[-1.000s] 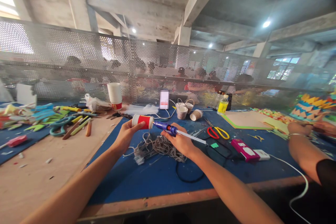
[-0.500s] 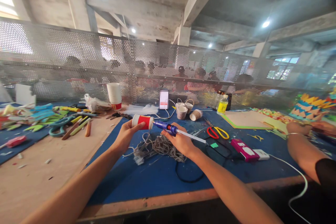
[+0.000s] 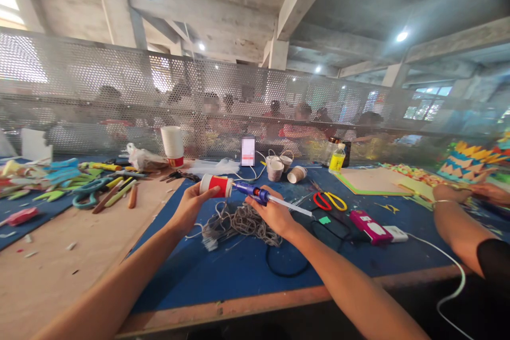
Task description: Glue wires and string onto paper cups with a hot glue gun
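My left hand [image 3: 190, 204] is closed around a red and white paper cup [image 3: 220, 186], which lies on its side in the air. My right hand [image 3: 275, 214] grips a blue hot glue gun [image 3: 255, 192], with a clear glue stick [image 3: 290, 205] jutting from its back end. The gun's nozzle points left at the cup's end; whether it touches cannot be made out. Beneath both hands, a tangled heap of grey cord [image 3: 243, 224] lies on the blue table mat [image 3: 191, 271].
Scissors [image 3: 330, 201], a magenta power strip [image 3: 370, 227] and a drinks bottle [image 3: 337, 159] stand to the right, near another person's hands [image 3: 452, 196]. Behind are a phone [image 3: 247, 151], cord-wrapped cups [image 3: 275, 169] and stacked paper cups [image 3: 172, 144]. Tools and foam scraps [image 3: 59, 172] lie left.
Almost nothing differs. The cup and glue gun keep the same position in my hands, and the whole view has shifted very slightly.
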`<state>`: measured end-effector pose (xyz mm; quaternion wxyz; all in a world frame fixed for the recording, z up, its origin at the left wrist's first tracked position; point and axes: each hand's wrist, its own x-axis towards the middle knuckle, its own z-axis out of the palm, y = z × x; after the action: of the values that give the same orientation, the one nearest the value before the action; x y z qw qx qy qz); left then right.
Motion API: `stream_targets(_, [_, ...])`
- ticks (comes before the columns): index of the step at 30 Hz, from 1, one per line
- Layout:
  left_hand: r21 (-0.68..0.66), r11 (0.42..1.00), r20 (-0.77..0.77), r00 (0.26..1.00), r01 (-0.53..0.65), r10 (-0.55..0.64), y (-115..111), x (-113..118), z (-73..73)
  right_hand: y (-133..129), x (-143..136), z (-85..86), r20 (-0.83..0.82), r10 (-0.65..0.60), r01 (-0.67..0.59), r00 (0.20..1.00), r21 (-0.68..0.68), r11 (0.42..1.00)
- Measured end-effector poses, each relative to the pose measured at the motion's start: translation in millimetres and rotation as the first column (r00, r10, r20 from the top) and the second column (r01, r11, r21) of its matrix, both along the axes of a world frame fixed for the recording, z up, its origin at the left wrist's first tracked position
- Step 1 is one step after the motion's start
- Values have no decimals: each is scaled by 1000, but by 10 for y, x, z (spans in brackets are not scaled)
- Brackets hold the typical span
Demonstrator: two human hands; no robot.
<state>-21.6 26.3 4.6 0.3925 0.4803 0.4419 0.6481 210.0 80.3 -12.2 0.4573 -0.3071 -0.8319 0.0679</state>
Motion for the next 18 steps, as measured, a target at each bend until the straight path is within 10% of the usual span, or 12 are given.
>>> stream_targets(18, [0, 1000, -42, 999, 14, -14, 2, -7, -15, 6, -2, 21, -32, -15, 16, 999, 7, 1000])
